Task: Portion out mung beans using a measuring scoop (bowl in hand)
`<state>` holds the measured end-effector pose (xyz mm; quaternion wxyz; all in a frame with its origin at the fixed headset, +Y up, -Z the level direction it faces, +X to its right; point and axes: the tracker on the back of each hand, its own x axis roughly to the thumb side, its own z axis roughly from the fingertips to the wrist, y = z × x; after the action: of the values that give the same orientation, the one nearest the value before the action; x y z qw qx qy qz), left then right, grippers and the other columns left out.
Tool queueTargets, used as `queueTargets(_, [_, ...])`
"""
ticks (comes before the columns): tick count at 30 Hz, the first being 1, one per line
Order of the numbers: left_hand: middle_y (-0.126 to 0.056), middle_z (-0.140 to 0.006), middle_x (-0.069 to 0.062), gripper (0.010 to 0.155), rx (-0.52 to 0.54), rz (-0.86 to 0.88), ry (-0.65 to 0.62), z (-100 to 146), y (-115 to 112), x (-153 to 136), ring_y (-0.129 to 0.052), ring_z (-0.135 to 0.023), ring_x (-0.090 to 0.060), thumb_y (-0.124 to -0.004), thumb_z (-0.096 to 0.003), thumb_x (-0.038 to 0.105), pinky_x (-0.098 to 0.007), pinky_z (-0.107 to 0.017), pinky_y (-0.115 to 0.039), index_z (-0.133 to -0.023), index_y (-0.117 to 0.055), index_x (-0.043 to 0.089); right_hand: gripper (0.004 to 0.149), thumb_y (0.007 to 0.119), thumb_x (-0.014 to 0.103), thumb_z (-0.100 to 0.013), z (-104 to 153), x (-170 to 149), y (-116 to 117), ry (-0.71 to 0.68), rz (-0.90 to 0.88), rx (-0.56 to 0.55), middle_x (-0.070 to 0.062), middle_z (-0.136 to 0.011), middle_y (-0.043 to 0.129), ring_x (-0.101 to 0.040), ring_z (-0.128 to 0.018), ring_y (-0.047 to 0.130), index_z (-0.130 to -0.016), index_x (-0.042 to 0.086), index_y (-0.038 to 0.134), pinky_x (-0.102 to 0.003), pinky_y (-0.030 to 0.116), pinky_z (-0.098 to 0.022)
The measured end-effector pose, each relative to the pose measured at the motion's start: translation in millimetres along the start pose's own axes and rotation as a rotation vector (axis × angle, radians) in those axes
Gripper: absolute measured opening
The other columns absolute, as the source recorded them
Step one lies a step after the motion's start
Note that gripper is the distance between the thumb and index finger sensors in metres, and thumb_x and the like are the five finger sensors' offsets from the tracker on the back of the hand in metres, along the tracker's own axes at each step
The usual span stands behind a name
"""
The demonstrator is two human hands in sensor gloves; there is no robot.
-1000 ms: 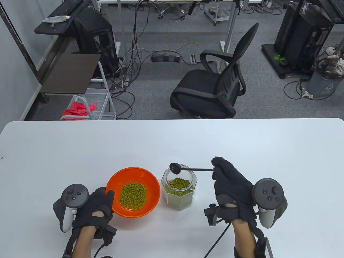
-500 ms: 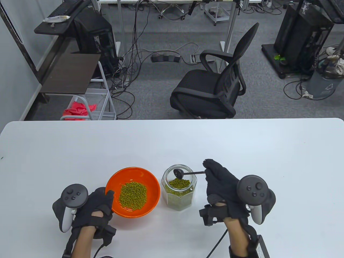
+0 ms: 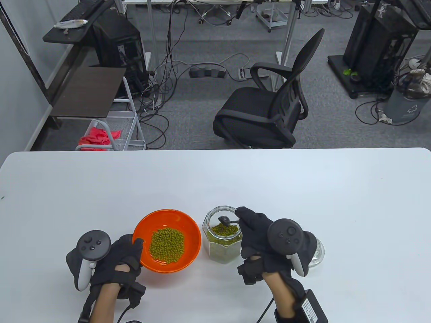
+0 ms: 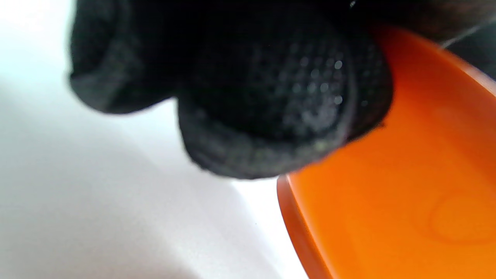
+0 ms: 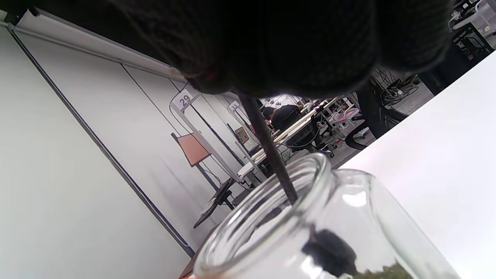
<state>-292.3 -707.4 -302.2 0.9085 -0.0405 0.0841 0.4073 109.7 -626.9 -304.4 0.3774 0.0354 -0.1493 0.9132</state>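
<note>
An orange bowl (image 3: 190, 228) with a heap of mung beans (image 3: 166, 245) sits on the white table. My left hand (image 3: 129, 250) grips its left rim; the left wrist view shows my gloved fingers (image 4: 271, 100) on the bowl's orange wall (image 4: 407, 193). A glass jar (image 3: 222, 247) partly filled with mung beans stands right of the bowl. My right hand (image 3: 251, 223) holds the black measuring scoop (image 3: 224, 220) by its handle, with the scoop head down inside the jar just above the beans. In the right wrist view the handle (image 5: 267, 147) runs into the jar mouth (image 5: 310, 174).
A clear glass lid (image 3: 318, 254) lies on the table right of my right hand. Beyond the far table edge (image 3: 215, 149) stands a black office chair (image 3: 269, 111), with cables and carts on the floor.
My right hand has moved left and down, bringing the scoop from above the jar's rim into the jar. The glass lid has come into view. My left hand and the bowl have not moved.
</note>
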Motion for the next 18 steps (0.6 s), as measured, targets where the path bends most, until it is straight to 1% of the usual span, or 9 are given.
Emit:
queueTargets(3, [-0.099,-0.035,0.013,0.055,0.0,0.0,0.0,0.0,0.0,0.1,-0.108,-0.01,-0.002,-0.074,-0.052,0.048,-0.022,-0.013,-0.095,-0.088,-0.078,0.007,0.039,0.086,0.021,-0.042,0.0,2.1,10.7,-0.015,0.065,0.024,-0.021,-0.062,0.094,-0.025,-0.033,0.098,-0.08,0.013,0.091,-0.06,0.078,-0.042])
queueTargets(7, [-0.099,-0.035,0.013,0.055,0.0,0.0,0.0,0.0,0.0,0.1,-0.108,-0.01,-0.002,-0.074,-0.0519,0.048,-0.022,-0.013,-0.095,-0.088,-0.078,0.007,0.039,0.085,0.022,-0.043,-0.4,3.4,18.9,-0.023,0.088,0.056,-0.021,-0.061,0.094,-0.025,-0.032,0.098,-0.079,0.009,0.089,-0.06,0.078,-0.042])
queueTargets(9, [-0.099,-0.035,0.013,0.055,0.0,0.0,0.0,0.0,0.0,0.1,-0.108,-0.01,-0.002,-0.074,-0.052,0.048,-0.022,-0.013,-0.095,-0.088,-0.078,0.007,0.039,0.083,0.023,-0.043,-0.6,2.2,21.4,-0.02,0.069,0.079,-0.021,-0.06,0.094,-0.024,-0.032,0.097,-0.079,0.007,0.089,-0.06,0.079,-0.041])
queueTargets(18, [-0.099,-0.035,0.013,0.055,-0.002,-0.005,0.0,0.2,-1.0,0.3,-0.108,-0.01,-0.002,-0.074,-0.0519,0.048,-0.022,-0.013,-0.095,-0.088,-0.078,0.007,0.04,0.081,0.028,-0.044,-2.0,-7.3,18.6,0.037,-0.08,0.054,-0.019,-0.052,0.095,-0.019,-0.023,0.096,-0.075,0.006,0.09,-0.056,0.082,-0.035])
